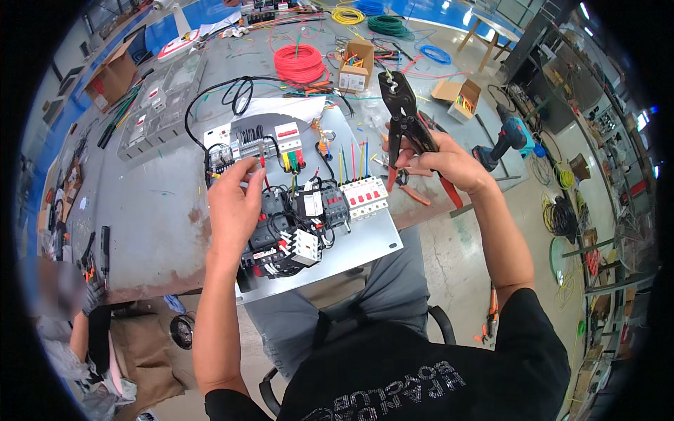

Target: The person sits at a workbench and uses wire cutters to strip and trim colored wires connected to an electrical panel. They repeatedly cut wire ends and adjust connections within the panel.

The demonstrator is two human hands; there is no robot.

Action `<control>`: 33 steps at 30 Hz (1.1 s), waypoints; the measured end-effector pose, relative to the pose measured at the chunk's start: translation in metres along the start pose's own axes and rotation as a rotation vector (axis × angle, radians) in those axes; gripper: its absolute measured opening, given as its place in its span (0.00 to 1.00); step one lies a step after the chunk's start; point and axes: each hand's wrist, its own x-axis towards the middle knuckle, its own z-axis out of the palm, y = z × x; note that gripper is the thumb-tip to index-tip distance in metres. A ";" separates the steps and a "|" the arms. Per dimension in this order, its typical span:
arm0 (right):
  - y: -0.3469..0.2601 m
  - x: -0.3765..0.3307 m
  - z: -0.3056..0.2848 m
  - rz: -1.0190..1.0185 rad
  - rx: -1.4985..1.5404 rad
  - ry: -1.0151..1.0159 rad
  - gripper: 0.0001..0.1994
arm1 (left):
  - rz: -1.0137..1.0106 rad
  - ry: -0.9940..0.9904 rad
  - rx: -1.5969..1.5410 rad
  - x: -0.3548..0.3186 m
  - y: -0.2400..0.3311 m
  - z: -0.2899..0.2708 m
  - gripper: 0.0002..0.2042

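My right hand point(451, 163) grips a crimping tool point(403, 116) with a black head and red-ended handles, raised jaws up over the table. Between the fingertips of my left hand point(236, 200) is the end of a red wire point(263, 163), held over a metal mounting plate point(358, 254). That plate carries dark contactors point(268, 233), a white multi-pole circuit breaker point(365, 198) at its right and a smaller breaker point(287, 135) at the back. Coloured wires stand up behind the right breaker. Orange-handled pliers point(414, 194) lie under my right hand.
A red wire coil point(300, 64) and small open cardboard boxes point(356, 65) lie farther back. At the right edge stands a cordless drill point(507, 137). Grey enclosures point(165, 105) occupy the left side. A co-worker's gloved hand point(93, 295) shows at lower left.
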 end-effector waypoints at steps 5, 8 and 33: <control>-0.009 0.021 0.002 -0.081 -0.127 -0.046 0.31 | -0.129 -0.085 -0.015 0.009 -0.030 0.007 0.20; -0.011 0.033 0.011 -0.086 -0.232 -0.046 0.30 | -0.246 -0.166 -0.280 0.016 -0.034 0.009 0.23; 0.014 0.120 0.115 -0.369 -1.190 0.142 0.41 | -0.327 -0.235 -0.735 0.023 -0.054 0.026 0.17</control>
